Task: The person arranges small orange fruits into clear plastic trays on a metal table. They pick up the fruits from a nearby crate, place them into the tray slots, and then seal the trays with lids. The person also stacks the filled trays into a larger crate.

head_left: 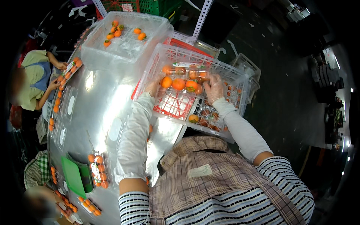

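open crate (240, 80) top, fruit packs (183, 77) along its far wall

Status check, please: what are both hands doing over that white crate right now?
Left hand and right hand grip a clear pack of orange fruit. Pack held inside the white crate. More packs below; nothing blocking.

The middle is bright; the shiny metal table (101, 108) glares white toward nine o'clock; the floor at three o'clock is dim; corners are black; straight edges bend near the rim; faces at nine o'clock look blurry.
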Motion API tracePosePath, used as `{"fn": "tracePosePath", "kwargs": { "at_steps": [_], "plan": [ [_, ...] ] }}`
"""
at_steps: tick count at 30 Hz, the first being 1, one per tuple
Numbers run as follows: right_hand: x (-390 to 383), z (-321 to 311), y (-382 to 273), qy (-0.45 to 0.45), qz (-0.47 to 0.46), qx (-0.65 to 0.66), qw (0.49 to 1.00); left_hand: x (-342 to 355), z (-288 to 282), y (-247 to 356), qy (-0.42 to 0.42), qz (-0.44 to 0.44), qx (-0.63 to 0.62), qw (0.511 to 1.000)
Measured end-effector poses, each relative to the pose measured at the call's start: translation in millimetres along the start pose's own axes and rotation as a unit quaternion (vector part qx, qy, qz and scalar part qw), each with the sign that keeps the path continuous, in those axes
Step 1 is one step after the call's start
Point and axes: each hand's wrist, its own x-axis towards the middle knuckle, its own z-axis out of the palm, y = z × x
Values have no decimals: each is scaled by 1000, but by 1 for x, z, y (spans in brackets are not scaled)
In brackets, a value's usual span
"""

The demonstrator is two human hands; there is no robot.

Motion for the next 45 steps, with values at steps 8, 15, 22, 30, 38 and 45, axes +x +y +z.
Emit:
{"fn": "tracePosePath", "kwargs": {
  "at_steps": [8, 15, 22, 30, 38, 45],
  "plan": [
    [0, -30, -46, -112, 56, 113, 986, 1, -3, 4, -37, 4, 6, 999],
    [-4, -18, -73, -118, -104, -30, 987, -10, 6, 10, -34, 15, 20, 999],
    [-4, -23, -78, -151, -90, -18, 984, -8, 2, 14, -33, 6, 17, 999],
    [5, -31, -87, -185, -155, -99, 965, -20, 11, 18, -20, 24, -6, 1000],
    [8, -41, -72, -292, -272, -25, 917, -10, 3, 15, -32, -3, 21, 999],
    [-41, -60, -84, -525, -244, -36, 815, -8, 2, 15, -40, 4, 13, 999]
  ]
}}
